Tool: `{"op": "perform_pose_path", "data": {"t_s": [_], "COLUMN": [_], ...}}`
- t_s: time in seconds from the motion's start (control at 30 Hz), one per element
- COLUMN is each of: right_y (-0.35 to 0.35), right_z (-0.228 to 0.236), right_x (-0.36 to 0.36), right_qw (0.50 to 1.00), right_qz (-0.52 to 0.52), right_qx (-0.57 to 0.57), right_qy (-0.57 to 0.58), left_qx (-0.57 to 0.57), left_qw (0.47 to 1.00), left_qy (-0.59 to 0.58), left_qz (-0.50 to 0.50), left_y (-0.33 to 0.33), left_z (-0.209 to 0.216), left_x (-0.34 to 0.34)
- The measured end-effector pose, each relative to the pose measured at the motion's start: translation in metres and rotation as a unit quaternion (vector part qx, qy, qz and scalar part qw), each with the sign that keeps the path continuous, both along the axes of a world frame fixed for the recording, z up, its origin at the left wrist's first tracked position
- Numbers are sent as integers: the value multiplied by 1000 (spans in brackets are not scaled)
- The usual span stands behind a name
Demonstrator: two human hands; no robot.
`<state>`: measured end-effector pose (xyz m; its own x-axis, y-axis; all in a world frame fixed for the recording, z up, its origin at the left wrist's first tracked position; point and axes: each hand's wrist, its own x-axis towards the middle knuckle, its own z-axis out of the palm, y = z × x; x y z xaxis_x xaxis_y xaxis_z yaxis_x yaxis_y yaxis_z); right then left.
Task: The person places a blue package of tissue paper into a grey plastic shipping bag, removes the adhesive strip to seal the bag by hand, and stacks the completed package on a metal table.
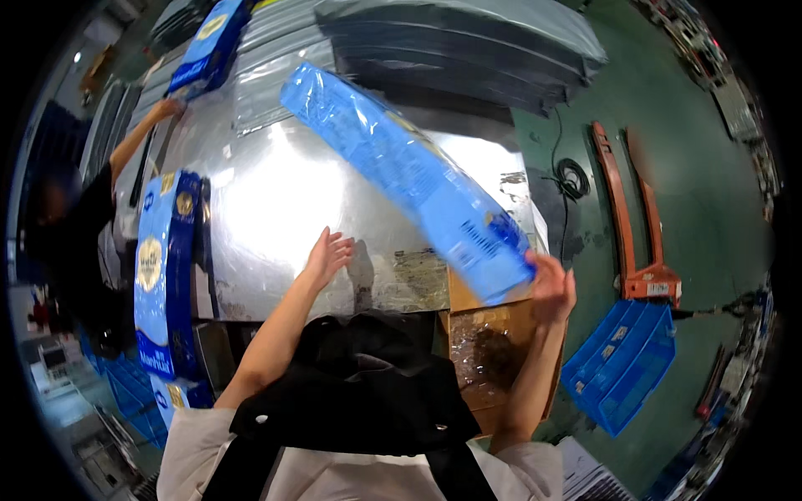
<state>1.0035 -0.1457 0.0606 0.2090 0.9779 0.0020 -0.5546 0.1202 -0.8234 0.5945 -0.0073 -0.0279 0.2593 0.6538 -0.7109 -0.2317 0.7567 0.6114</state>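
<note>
My right hand (551,288) grips the near right corner of a long light-blue plastic-wrapped package (401,171). The package slants over the metal tabletop (259,217), its other end pointing to the far left. Above the table's near part is my left hand (328,255), fingers apart and holding nothing; a gap separates it from the package. Under my right forearm, an open cardboard box (464,324) has clear, crumpled plastic-looking material inside.
Blue packages (153,275) are stacked along the table's left side. A co-worker's hand (167,108) touches another blue package (209,50) at far left. Grey wrapped bundles (459,54) lie at the back. Rightward are a cable coil (572,178), an orange pallet jack (616,213) and a blue crate (618,363).
</note>
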Motion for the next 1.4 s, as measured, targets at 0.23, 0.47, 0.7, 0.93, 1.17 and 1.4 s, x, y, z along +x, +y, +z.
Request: {"op": "perform_pose_path", "data": {"t_s": [0.23,0.47,0.7,0.93,1.17,1.4], "right_y": [35,131,115,136,236,522], "right_z": [-147,-111,-68,-29,-92,-69], "right_x": [-31,-120,-274,-385,-436,-447], "right_qw": [887,856,893,925,890,671], "right_qz": [-102,244,228,188,110,-60], "right_qx": [-304,-396,-365,-310,-244,44], "right_qy": [-333,-223,-134,-110,-370,-737], "left_qx": [-134,-62,82,188,182,447], "left_qw": [949,961,982,974,968,808], "left_qy": [-219,-170,-23,-15,166,382], "left_qz": [181,208,168,128,56,34], "left_y": [-8,-4,4,65,154,420], "left_z": [1,-5,29,37,-49,-63], "left_x": [22,-16,-112,-212,-282,-326]}}
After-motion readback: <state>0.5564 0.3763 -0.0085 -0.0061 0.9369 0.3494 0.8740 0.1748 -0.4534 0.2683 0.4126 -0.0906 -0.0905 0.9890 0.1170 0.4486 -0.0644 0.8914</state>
